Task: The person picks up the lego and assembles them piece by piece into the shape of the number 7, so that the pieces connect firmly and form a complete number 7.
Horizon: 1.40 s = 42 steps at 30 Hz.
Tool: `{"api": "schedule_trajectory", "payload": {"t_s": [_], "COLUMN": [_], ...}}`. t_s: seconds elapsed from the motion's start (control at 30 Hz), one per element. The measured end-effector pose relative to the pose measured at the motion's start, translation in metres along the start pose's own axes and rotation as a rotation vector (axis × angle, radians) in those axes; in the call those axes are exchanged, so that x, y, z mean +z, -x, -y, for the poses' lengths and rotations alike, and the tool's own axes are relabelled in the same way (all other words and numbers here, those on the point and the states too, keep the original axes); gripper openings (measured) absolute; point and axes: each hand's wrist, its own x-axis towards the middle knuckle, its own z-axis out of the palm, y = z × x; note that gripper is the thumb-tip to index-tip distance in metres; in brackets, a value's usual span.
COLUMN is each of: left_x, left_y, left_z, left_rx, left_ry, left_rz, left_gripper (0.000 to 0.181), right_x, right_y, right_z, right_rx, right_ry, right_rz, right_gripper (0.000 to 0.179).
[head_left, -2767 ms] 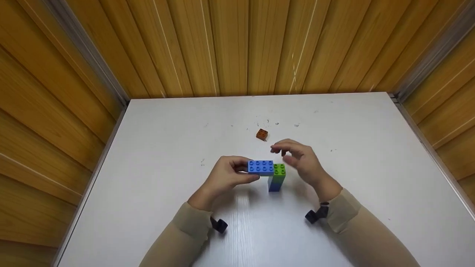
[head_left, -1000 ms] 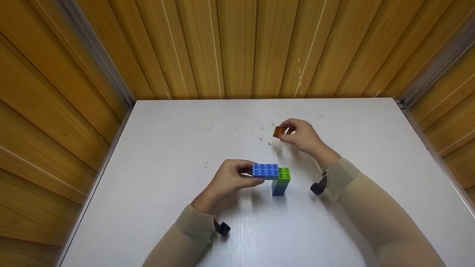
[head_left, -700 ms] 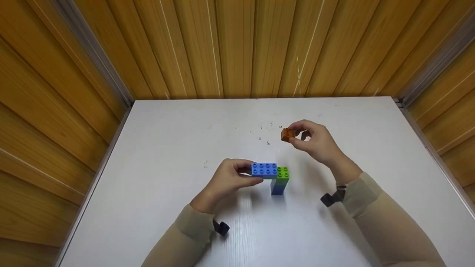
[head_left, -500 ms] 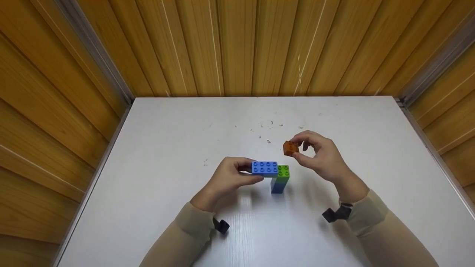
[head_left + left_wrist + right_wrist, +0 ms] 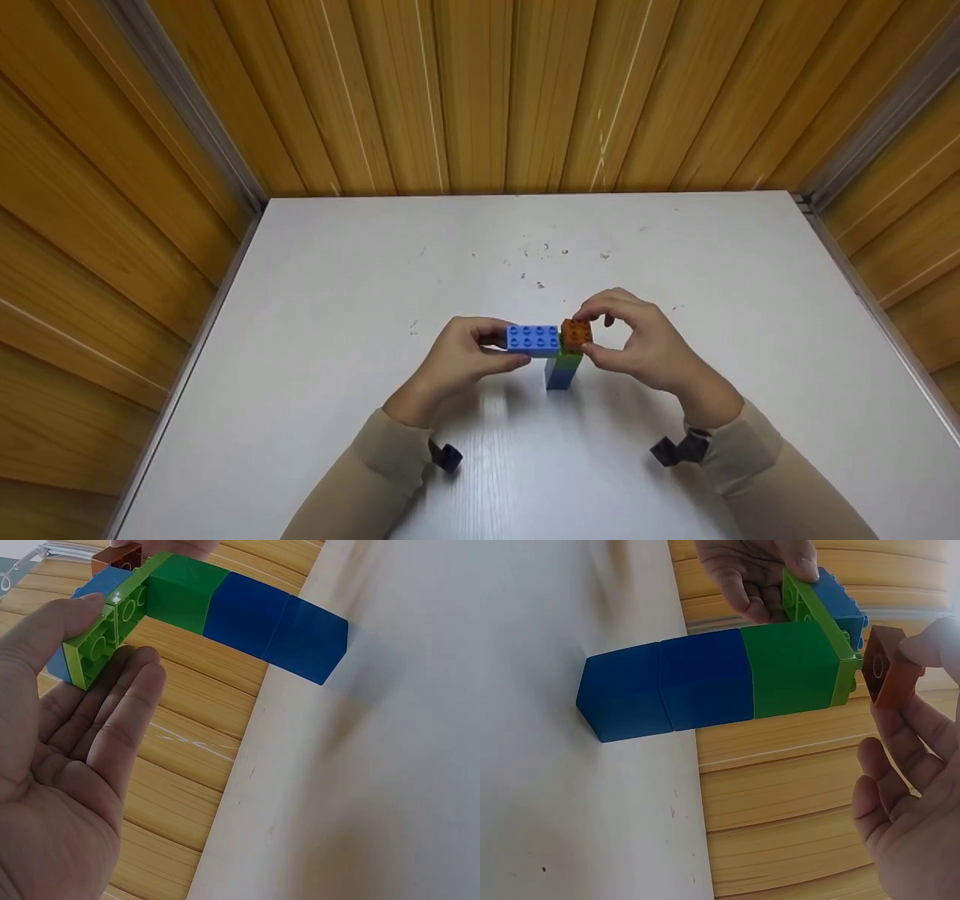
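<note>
A tower of toy building bricks stands on the white table (image 5: 322,270): two dark blue bricks (image 5: 705,682) at the bottom, a green brick (image 5: 791,671), then a lime green brick (image 5: 845,682) jutting out to the left. A light blue brick (image 5: 533,337) sits on that overhang. My left hand (image 5: 457,364) pinches the overhanging end, thumb at the near side and fingers behind. Between thumb and fingertips, my right hand (image 5: 649,337) holds an orange-brown brick (image 5: 577,333). In the right wrist view it is tilted, its hollow underside close to the lime brick's bare studs.
Small dark marks (image 5: 540,284) dot the table beyond the hands. Wood-patterned panels (image 5: 465,97) rise behind the table and at both sides. A small black camera (image 5: 446,456) is strapped at the left wrist, another (image 5: 666,451) at the right.
My right hand has picked the orange-brown brick off the table further back and brought it toward me, over the tower's top. My left hand has kept its grip on the overhanging end.
</note>
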Motion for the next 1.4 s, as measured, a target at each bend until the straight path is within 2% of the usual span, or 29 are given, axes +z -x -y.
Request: {"api": "schedule_trajectory", "payload": {"t_s": [0.2, 0.4, 0.5, 0.77, 1.0, 1.1, 1.2, 1.3, 1.4], "left_x": [0.001, 0.003, 0.003, 0.001, 0.001, 0.001, 0.002, 0.003, 0.001], "left_y": [0.000, 0.000, 0.001, 0.003, 0.002, 0.001, 0.000, 0.000, -0.001], "left_z": [0.001, 0.002, 0.003, 0.001, 0.002, 0.003, 0.004, 0.003, 0.002], "left_rx": [0.029, 0.029, 0.029, 0.053, 0.058, 0.051, 0.045, 0.046, 0.047], "left_ry": [-0.017, -0.008, -0.004, -0.019, -0.017, -0.017, -0.020, -0.027, -0.010], "left_rz": [-0.002, 0.003, 0.002, 0.001, 0.000, -0.003, 0.002, 0.002, -0.014], "left_gripper": [0.036, 0.037, 0.036, 0.037, 0.037, 0.037, 0.038, 0.039, 0.044], "right_x": [0.001, 0.003, 0.006, 0.015, 0.017, 0.014, 0.012, 0.011, 0.012], "right_y": [0.000, 0.003, 0.003, 0.005, 0.006, 0.006, 0.006, 0.007, 0.006], "right_z": [-0.002, -0.003, -0.006, -0.018, -0.023, -0.026, -0.031, -0.036, -0.040], "right_rx": [0.003, 0.031, -0.008, -0.185, -0.201, -0.213, -0.199, -0.147, -0.096], "right_ry": [0.012, 0.007, 0.005, -0.056, -0.067, -0.104, -0.191, -0.288, -0.360], "right_rz": [0.050, 0.055, 0.050, 0.012, -0.011, 0.008, 0.028, 0.033, 0.004], "right_gripper": [0.041, 0.042, 0.042, 0.042, 0.041, 0.044, 0.047, 0.046, 0.041]}}
